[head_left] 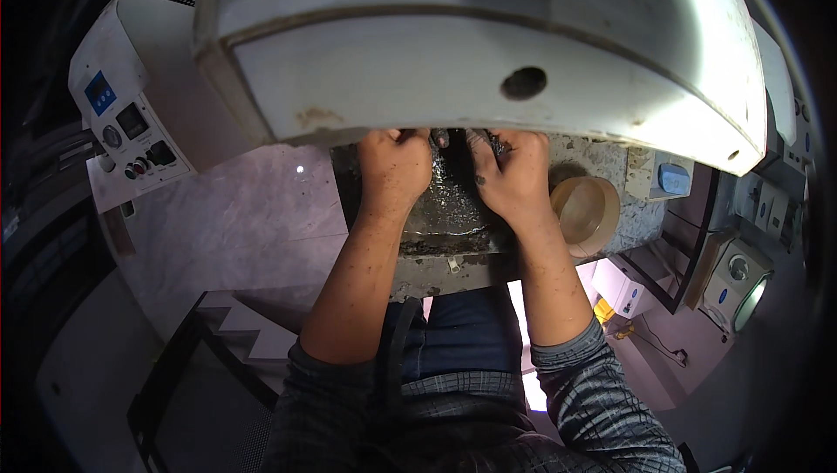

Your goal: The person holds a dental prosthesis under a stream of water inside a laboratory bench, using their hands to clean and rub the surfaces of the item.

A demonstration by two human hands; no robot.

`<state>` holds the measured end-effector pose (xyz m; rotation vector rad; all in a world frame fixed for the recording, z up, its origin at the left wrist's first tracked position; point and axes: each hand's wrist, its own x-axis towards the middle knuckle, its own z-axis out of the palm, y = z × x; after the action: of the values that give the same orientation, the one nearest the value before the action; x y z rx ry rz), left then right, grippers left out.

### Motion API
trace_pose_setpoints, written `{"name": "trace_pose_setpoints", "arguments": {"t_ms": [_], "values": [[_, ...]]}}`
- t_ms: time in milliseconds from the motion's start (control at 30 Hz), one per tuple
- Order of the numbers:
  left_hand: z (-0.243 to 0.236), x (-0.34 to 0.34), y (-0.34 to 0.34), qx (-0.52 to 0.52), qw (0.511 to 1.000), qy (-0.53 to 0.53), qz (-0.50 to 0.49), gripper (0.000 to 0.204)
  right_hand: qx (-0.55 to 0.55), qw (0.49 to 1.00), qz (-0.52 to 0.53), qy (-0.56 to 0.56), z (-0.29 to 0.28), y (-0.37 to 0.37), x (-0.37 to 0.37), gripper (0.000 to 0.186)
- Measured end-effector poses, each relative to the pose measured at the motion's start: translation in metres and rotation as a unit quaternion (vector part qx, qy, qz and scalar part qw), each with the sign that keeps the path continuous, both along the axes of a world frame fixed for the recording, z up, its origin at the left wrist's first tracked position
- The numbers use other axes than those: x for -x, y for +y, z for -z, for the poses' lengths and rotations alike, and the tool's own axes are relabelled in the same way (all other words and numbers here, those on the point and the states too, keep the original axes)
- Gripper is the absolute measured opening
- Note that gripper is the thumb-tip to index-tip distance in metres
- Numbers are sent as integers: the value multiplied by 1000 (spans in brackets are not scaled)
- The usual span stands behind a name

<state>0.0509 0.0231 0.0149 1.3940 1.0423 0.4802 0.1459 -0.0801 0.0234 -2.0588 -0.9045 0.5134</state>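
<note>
Both forearms reach forward under the lower edge of a white machine housing (pixel 384 72). My left hand (pixel 395 170) is closed, its fingers curled, with the tips mostly hidden by that edge. Beside it my right hand (pixel 516 175) is closed too, its thumb dark with wet grime. What they hold, if anything, cannot be made out; a small dark shape shows near the fingertips. Between and below the hands lies a wet, dark, gritty tray (pixel 453 203), glistening with water. To the right of my right wrist stands a round tan bowl (pixel 588 216) with cloudy contents.
The housing overhangs the hands. A small white box with a blue object (pixel 673 178) sits at the bench's right end. Left is a pale marbled tabletop (pixel 261 203) and a machine with a control panel (pixel 135 129). More white machines (pixel 737 285) stand on the right.
</note>
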Motion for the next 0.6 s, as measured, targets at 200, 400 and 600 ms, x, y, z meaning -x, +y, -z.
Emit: {"name": "trace_pose_setpoints", "arguments": {"t_ms": [200, 400, 600], "values": [[0, 1, -9, 39, 995, -81, -37, 10, -64, 998, 18, 17, -9, -5, 6, 8], [-3, -4, -9, 69, 991, -96, -57, 15, -30, 999, 15, 27, -8, -2, 3, 14], [-2, -3, -1, 25, 998, -11, -54, 25, -39, 997, 32, 57, -5, 3, 7, 14]]}}
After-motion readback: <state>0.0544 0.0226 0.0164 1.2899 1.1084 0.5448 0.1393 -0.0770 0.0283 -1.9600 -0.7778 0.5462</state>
